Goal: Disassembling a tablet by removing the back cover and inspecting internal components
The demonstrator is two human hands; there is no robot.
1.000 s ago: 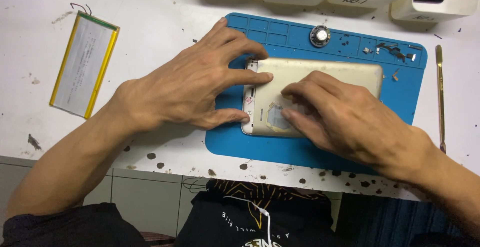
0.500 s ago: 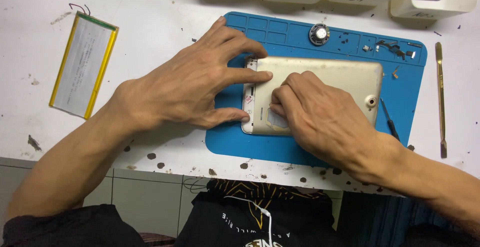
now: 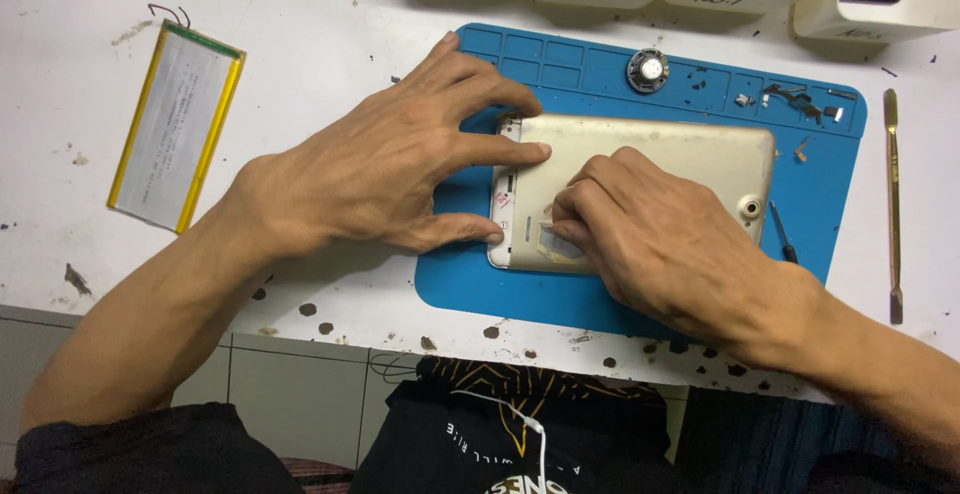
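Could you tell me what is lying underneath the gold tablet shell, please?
The gold tablet shell lies on a blue work mat on the white table. The left hand holds its left end; the right hand covers its lower middle, so that part is hidden.
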